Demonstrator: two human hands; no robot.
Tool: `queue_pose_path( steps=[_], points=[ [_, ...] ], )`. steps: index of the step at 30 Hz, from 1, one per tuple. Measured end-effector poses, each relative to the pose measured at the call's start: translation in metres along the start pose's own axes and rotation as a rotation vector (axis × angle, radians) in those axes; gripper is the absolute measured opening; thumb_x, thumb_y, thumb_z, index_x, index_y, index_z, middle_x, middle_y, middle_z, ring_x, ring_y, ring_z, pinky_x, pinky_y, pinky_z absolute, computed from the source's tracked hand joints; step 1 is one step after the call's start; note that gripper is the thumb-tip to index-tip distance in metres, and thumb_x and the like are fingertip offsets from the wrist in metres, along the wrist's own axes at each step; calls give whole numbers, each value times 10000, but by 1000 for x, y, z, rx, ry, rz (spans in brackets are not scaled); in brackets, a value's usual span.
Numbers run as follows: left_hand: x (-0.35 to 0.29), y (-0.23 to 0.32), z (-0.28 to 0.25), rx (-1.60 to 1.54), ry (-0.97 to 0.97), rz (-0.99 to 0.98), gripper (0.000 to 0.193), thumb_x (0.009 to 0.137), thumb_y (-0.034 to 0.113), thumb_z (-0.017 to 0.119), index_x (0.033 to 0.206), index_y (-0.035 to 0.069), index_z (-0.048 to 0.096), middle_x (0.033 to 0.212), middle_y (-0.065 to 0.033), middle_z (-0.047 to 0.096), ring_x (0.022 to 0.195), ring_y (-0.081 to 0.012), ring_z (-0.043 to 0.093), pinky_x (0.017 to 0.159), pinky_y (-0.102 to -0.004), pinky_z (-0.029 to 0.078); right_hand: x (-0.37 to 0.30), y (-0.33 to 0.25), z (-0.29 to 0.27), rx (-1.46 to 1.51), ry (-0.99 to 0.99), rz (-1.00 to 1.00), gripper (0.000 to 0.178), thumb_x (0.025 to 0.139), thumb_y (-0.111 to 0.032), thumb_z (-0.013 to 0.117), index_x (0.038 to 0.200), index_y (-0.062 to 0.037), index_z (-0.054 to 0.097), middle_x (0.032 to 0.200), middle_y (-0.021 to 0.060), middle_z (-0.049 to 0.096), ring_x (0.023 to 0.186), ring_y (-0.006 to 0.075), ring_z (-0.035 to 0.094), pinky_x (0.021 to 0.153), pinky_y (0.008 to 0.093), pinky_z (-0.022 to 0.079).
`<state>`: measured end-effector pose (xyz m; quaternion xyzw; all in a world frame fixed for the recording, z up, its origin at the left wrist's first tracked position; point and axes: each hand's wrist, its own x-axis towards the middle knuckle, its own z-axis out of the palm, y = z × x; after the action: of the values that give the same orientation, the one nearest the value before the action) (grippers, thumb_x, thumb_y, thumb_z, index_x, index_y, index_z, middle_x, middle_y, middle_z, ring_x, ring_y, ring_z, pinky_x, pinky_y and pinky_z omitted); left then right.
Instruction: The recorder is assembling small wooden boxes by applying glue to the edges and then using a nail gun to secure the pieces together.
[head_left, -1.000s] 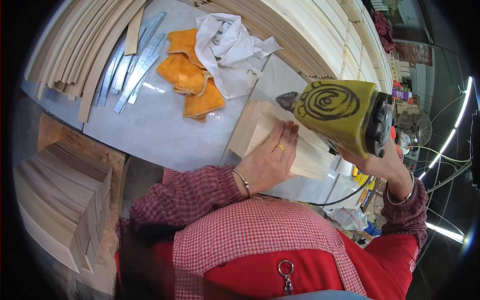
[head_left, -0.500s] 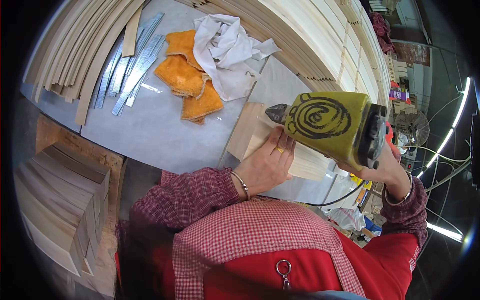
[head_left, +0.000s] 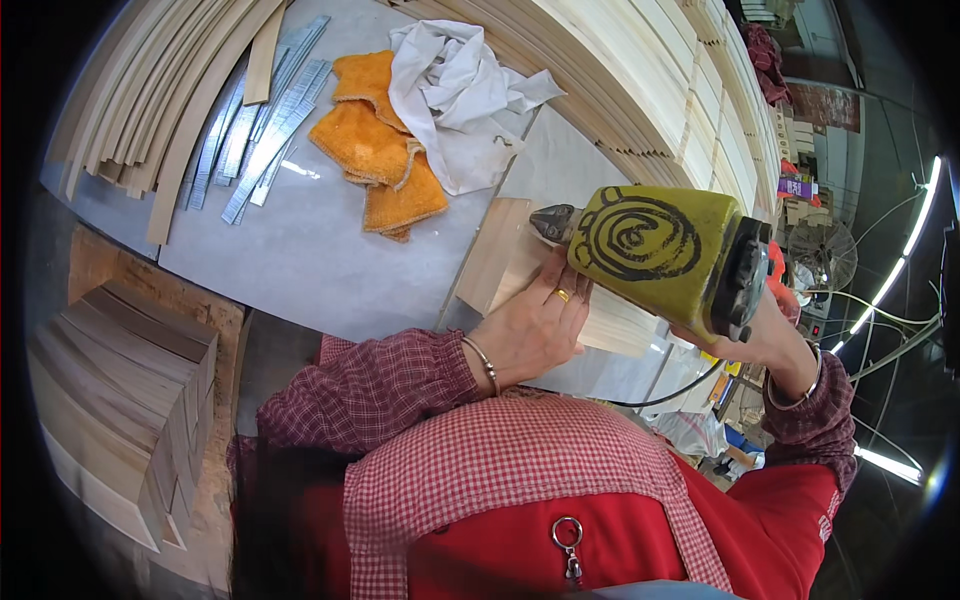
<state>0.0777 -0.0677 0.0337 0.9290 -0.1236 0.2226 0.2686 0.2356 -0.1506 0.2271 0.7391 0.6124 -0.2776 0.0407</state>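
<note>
My right hand (head_left: 765, 335) is closed round the handle of a yellow-green pneumatic staple gun (head_left: 650, 240) with black swirls drawn on it. Its grip is mostly hidden behind the gun's body. The dark nose points left, over a pale wooden piece (head_left: 492, 255) on the table; whether it touches cannot be told. Beneath the gun, my left hand (head_left: 530, 325) holds the wooden piece, back of the hand up and fingertips partly hidden. More pale wood shows to the right of that hand, under the tool. A black hose (head_left: 680, 393) runs below the gun.
Orange cloths (head_left: 375, 150) and a white cloth (head_left: 450, 95) lie on the grey table (head_left: 300, 285). Staple strips (head_left: 265, 125) sit beside thin wooden slats (head_left: 170, 90). Stacked boards (head_left: 640, 90) line the far side. Curved wooden pieces (head_left: 120, 380) stand in a crate at lower left.
Almost nothing differs. The staple gun and both hands keep nearly the same place, with only a slight shift of the whole view.
</note>
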Motion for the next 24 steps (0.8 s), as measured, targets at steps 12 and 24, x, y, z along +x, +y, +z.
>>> queue_pose_path(
  steps=[12,24],
  points=[
    [-6,4,6,12,133,5,254,829,180,533,977,-16,600,957,-173,605,918,-286,550,1004,-468,364,-1,-3,2,169,11,38,345,605,-137,688,902,3,580,892,98,600,735,280,536,716,367,440],
    [-16,7,2,-81,75,99,226,829,122,513,976,-31,591,966,-165,604,911,-283,577,1014,-401,394,-13,-12,9,106,-59,127,456,589,-158,714,987,13,574,930,124,607,765,288,551,741,361,445]
  ],
)
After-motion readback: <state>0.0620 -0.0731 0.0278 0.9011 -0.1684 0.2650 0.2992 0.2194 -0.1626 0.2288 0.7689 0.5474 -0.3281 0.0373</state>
